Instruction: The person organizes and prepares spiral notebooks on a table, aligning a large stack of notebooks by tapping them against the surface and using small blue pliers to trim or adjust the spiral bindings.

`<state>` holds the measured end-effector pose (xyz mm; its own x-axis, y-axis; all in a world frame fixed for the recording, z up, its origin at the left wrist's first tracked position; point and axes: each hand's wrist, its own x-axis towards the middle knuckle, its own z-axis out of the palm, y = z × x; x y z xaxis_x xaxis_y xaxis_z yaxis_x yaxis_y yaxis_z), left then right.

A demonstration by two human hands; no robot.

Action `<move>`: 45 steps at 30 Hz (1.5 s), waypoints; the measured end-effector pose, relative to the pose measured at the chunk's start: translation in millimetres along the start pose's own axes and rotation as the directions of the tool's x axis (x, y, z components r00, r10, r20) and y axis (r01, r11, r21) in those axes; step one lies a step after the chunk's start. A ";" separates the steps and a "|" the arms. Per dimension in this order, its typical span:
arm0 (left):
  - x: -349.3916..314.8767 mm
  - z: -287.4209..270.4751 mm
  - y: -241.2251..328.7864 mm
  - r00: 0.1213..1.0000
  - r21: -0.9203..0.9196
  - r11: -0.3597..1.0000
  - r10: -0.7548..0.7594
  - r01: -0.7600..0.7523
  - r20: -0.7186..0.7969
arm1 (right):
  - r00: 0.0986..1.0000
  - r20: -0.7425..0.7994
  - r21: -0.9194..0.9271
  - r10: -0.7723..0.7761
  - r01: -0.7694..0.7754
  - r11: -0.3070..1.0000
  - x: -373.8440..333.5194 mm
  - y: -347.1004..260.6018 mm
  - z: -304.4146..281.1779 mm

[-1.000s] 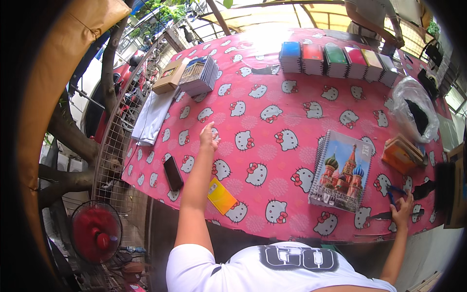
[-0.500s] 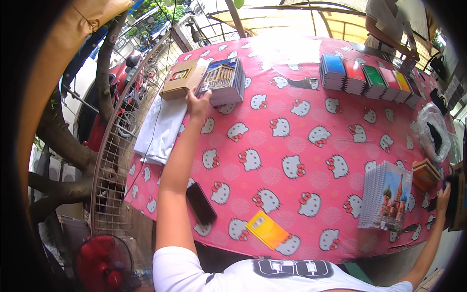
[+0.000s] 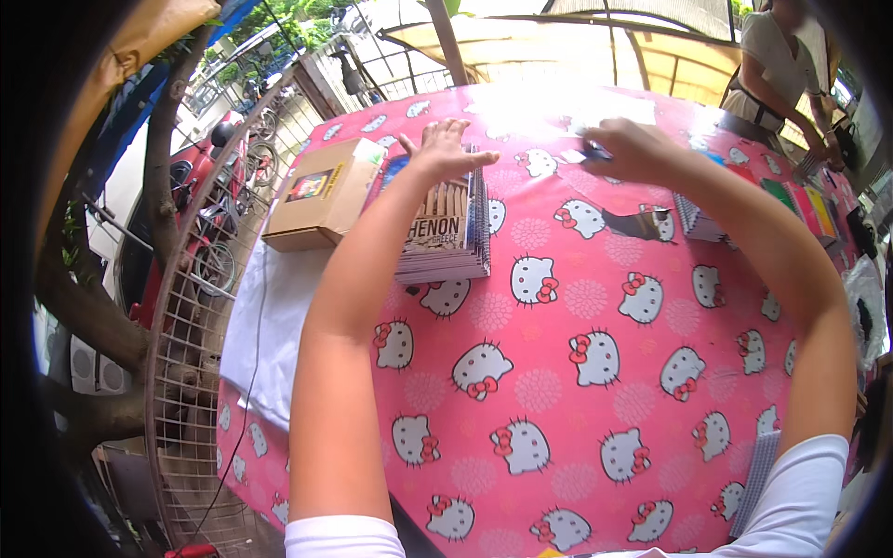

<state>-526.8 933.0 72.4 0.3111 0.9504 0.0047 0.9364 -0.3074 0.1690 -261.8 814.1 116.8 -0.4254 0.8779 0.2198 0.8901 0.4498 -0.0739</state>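
Note:
My left hand, its fingers spread, reaches over the far end of a stack of spiral notebooks with a columned building on the cover. Whether it touches the top notebook I cannot tell. Left of that stack is a brown cardboard box, resting partly on folded white cloth. My right hand is blurred and curled over the far part of the table. A small dark and pale thing shows at its fingertips, too unclear to name.
Pink patterned cloth covers the table. Small stacked notebooks stand at the right, partly behind my right forearm. A grey spiral-bound edge shows beside my right sleeve. Another person stands at the far right corner. A metal fence runs along the left.
My right hand has swung from the far right edge to the table's far middle. My left hand has moved from between box and notebooks to above the stack. The view has shifted.

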 end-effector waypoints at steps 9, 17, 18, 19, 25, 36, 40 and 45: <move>19.7 38.8 -16.1 0.999 0.025 1.000 -0.004 0.003 0.038 | 0.987 -0.016 -0.044 -0.160 0.159 0.986 135.8 -10.0 77.0; 26.9 38.7 -13.1 1.000 0.047 0.999 0.018 -0.018 -0.004 | 0.802 -0.218 -0.009 -0.556 0.568 0.823 178.2 43.7 109.3; 26.2 38.7 -10.1 1.000 0.037 0.999 0.023 -0.023 -0.007 | 0.802 -0.236 -0.014 -0.549 0.562 0.827 177.8 45.2 114.0; 25.5 37.0 -8.1 1.000 0.031 0.999 0.021 -0.020 -0.009 | 0.799 -0.257 -0.014 -0.544 0.560 0.829 179.6 46.2 117.1; 22.6 38.1 -10.3 0.999 0.008 1.000 0.027 -0.027 -0.021 | 0.962 -0.040 0.100 -0.270 0.273 0.957 160.5 23.4 91.9; 23.4 36.2 -6.6 1.000 0.017 1.000 0.024 -0.024 -0.005 | 0.945 0.062 -0.191 -0.321 0.327 0.926 162.6 11.8 73.8; 20.6 37.7 -11.2 1.000 0.025 1.000 0.002 -0.002 -0.003 | 0.955 0.025 -0.084 -0.297 0.298 0.951 157.8 1.5 72.0; 23.1 36.2 -2.7 1.000 0.025 0.999 0.027 -0.027 -0.012 | 0.953 0.203 -0.207 -0.225 0.266 0.941 169.5 2.1 71.1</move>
<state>-516.3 954.0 36.4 0.3342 0.9423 0.0213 0.9316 -0.3337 0.1443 -343.7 975.5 84.8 -0.6388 0.7689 0.0284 0.7585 0.6232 0.1905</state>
